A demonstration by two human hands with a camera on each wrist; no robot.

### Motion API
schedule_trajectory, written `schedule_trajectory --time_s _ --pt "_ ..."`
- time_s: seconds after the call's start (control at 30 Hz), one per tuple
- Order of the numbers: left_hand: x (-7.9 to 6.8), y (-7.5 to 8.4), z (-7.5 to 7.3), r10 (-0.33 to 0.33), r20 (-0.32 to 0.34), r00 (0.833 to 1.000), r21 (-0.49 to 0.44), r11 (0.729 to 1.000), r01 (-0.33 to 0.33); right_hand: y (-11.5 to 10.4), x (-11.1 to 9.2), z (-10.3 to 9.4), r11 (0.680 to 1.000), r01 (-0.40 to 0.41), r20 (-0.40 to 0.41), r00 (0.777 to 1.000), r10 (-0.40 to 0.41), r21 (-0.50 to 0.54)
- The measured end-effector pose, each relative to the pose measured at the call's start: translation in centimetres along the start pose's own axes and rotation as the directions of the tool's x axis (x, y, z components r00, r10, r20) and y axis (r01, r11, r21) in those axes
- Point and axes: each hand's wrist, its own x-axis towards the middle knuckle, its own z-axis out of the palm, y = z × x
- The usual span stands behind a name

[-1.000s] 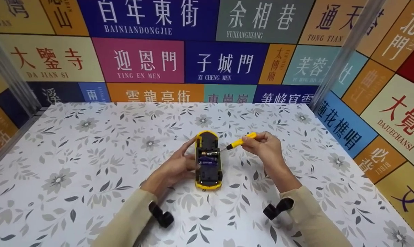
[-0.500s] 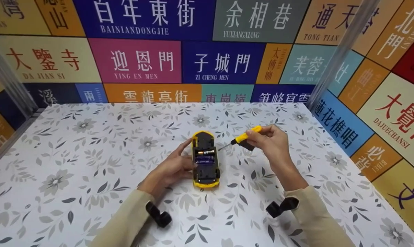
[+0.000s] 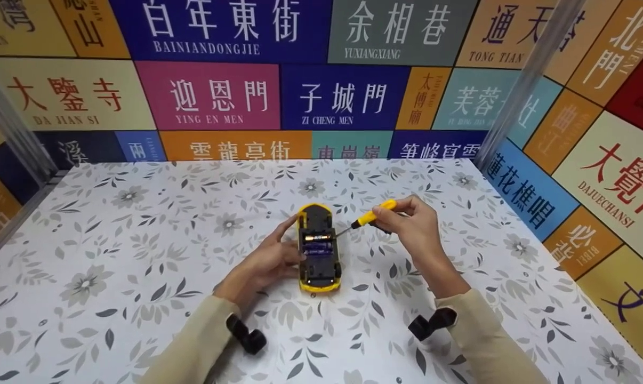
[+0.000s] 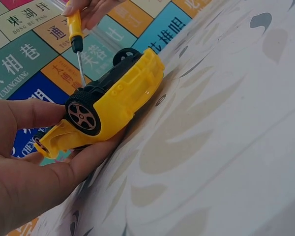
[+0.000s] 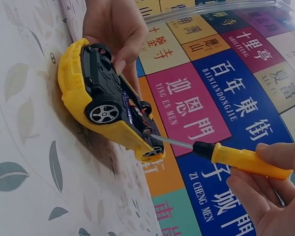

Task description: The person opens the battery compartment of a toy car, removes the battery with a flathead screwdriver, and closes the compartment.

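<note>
A yellow toy car lies upside down, its black underside up and its battery bay uncovered. In the bay sit a gold-and-black battery and purple batteries. My left hand holds the car from its left side; in the left wrist view, thumb and fingers grip the body around a wheel. My right hand pinches a yellow screwdriver by its handle. The screwdriver's metal tip reaches the right end of the gold-and-black battery. A small dark piece partly shows under the right fingers; its kind is unclear.
A white cloth with grey leaves and flowers covers the table. Behind it stands a wall of coloured sign panels, with clear posts at the corners. Black wrist cameras sit on both sleeves.
My right hand first lifted slightly up and right, showing the dark piece more, then came back down left with the screwdriver tip at the battery's end. The left hand keeps its hold on the car.
</note>
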Motion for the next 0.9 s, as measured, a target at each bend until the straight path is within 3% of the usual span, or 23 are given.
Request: schedule_trajectory --time_s 0.47,0.9 --pt "0.0 0.1 0.1 -0.009 -0.025 1.0 0.0 1.0 0.009 0.1 -1.0 0.7 0.99 0.098 0.016 0.995 -0.096 -0.104" --pt "0.0 0.0 0.0 -0.008 -0.042 0.999 -0.005 1.0 0.008 -0.2 -2.2 1.7 0.958 0.159 -0.011 0.986 -0.166 -0.239"
